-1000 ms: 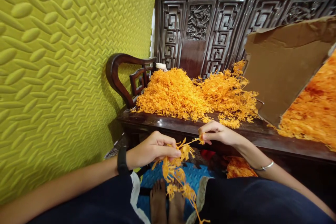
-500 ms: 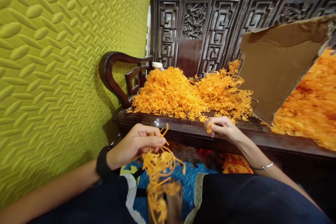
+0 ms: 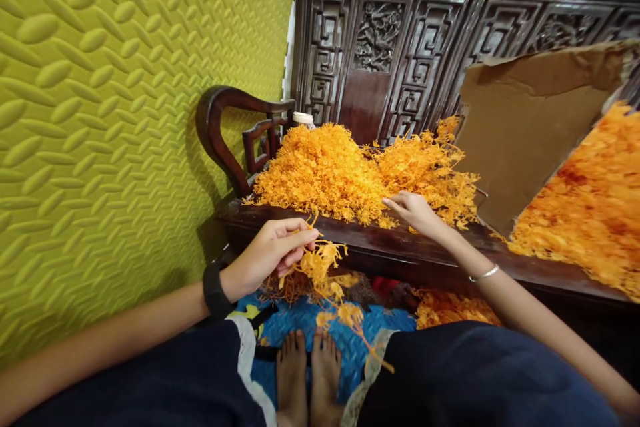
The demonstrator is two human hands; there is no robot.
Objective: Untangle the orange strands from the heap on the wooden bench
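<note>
My left hand (image 3: 280, 247) is closed in a pinch on the stems of an orange plastic flower sprig (image 3: 320, 263). The sprig hangs below the fingers in a loose string of small blossoms, with its lower end over the gap between the knees. My right hand (image 3: 413, 212) is at the front edge of a heap of small orange plastic blossoms (image 3: 320, 173) on the dark wooden bench (image 3: 345, 230). Its fingers are stretched out to the left, and no piece shows in them. Longer orange sprigs (image 3: 425, 170) lie behind this hand.
A brown cardboard sheet (image 3: 535, 133) leans on the bench, dividing off more orange pieces (image 3: 590, 213) at the right. A white-lidded container (image 3: 303, 120) stands by the carved armrest (image 3: 215, 127). Yellow textured matting (image 3: 125, 113) covers the left wall. Orange-red pieces (image 3: 450, 310) lie below the bench.
My right hand has moved up and slightly left to the heap; the small orange piece it pinched is no longer visible. The sprig in my left hand has swung to the right.
</note>
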